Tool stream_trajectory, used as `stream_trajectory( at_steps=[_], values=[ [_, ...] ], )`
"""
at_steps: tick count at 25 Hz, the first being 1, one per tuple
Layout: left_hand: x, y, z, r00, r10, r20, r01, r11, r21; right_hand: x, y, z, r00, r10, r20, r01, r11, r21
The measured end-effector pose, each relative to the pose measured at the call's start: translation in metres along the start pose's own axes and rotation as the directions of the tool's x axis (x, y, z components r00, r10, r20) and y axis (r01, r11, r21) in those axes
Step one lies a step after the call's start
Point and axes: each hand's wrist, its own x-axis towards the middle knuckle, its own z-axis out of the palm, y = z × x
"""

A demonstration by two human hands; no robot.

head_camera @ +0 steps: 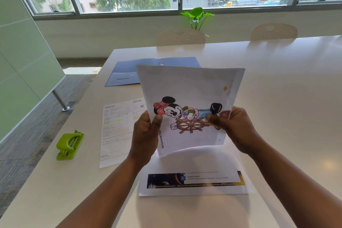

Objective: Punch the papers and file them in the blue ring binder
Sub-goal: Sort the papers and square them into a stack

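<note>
I hold a colouring-page sheet (190,87) with a cartoon mouse at a ship's wheel, raised above the table. My left hand (146,133) pinches its left edge and my right hand (231,126) pinches its right edge. Beneath it lies a sheet with a dark space banner (196,181). A printed form (118,131) lies flat to the left. The green hole punch (69,145) sits near the table's left edge. The blue ring binder (127,74) lies open behind the raised sheet, one metal ring (161,63) showing above it.
The white table (286,98) stretches far to the right. Two cream chairs (180,37) stand at its far side, with a green plant (197,16) by the window. The table's left edge drops to the floor beside a metal leg (60,100).
</note>
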Motion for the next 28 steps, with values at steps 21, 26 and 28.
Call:
stream_trajectory(
  at_steps=[21, 26, 28],
  values=[
    [0.009, -0.039, -0.007, 0.982, -0.190, 0.018, 0.046, 0.330, 0.943, 0.007, 0.028, -0.031, 0.873, 0.304, -0.382, -0.358, 0.930, -0.079],
    [0.010, -0.050, -0.023, 0.879, -0.471, -0.081, 0.157, 0.124, 0.980, 0.008, 0.046, -0.028, 0.825, 0.418, -0.380, -0.450, 0.893, 0.004],
    [0.008, -0.051, -0.024, 0.885, -0.457, -0.085, 0.156, 0.119, 0.981, 0.010, 0.050, -0.026, 0.815, 0.444, -0.372, -0.477, 0.879, 0.005]
  ],
)
